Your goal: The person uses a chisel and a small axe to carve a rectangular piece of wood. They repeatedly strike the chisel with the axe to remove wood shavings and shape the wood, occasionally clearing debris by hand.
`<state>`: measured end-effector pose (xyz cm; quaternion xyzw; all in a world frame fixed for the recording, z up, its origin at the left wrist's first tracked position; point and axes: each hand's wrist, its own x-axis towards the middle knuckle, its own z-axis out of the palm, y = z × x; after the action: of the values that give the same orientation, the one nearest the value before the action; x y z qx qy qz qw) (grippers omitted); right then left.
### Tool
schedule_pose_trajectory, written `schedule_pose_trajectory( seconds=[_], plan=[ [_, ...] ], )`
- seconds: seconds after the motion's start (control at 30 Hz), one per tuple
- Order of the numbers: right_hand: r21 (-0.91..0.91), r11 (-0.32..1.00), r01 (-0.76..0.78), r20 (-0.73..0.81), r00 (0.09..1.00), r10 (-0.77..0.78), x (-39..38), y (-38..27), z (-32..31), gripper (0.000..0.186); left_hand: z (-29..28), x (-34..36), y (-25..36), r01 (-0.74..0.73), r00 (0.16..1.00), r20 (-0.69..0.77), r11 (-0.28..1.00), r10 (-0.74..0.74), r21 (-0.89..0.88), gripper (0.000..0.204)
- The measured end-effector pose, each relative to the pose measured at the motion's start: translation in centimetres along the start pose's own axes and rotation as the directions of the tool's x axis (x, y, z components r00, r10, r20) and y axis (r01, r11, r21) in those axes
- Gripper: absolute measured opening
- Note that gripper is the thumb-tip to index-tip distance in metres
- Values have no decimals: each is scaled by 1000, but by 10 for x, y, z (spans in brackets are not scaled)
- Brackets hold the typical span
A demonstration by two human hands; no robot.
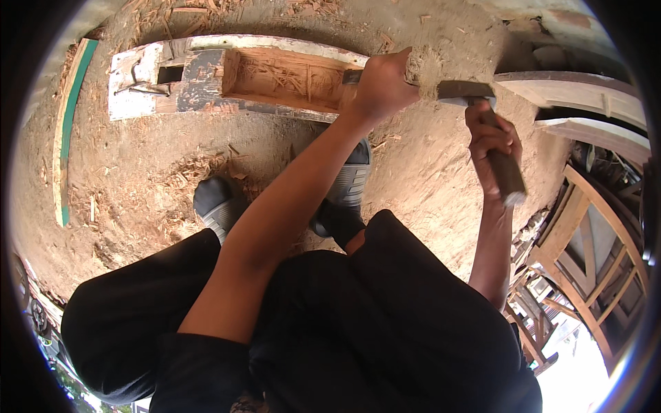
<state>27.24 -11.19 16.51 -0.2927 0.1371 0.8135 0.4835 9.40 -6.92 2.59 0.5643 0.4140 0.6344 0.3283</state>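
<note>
A wooden beam (143, 63) with worn white and dark paint lies across the ground before me. Wood chips fill a long rectangular recess (286, 72) cut into it. My left hand (387, 84) is closed at the beam's right end; what its fingers hold is hidden. Just left of that hand, a small dark patch shows in the recess end, its kind unclear. To the right, my right hand (490, 141) grips a hammer-like tool (508, 177) by its thick handle. The tool's dark metal head (465, 90) is raised, apart from the beam.
A narrow board with a green face (69, 134) lies at the left. Curved wooden pieces (578, 93) and a wooden frame (599, 258) stand at the right. Shavings (189, 182) litter the dirt ground around my sandalled feet (348, 186).
</note>
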Motion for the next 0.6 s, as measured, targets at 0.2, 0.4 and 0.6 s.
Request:
schedule_pose_trajectory(
  seconds=[0.2,0.4,0.6],
  plan=[
    [-820,251,-515,-572,713,-406,5,-2,-69,34,1,-2,-14,21,1000,-14,999,-20,36,35],
    [-465,853,-238,-430,902,18,-1,6,-151,18,1,0,-13,12,999,-52,1000,-12,6,36],
    [-73,997,36,-296,954,-56,39,17,-117,8,0,6,-3,7,999,-41,1000,-8,-21,34]
  ],
)
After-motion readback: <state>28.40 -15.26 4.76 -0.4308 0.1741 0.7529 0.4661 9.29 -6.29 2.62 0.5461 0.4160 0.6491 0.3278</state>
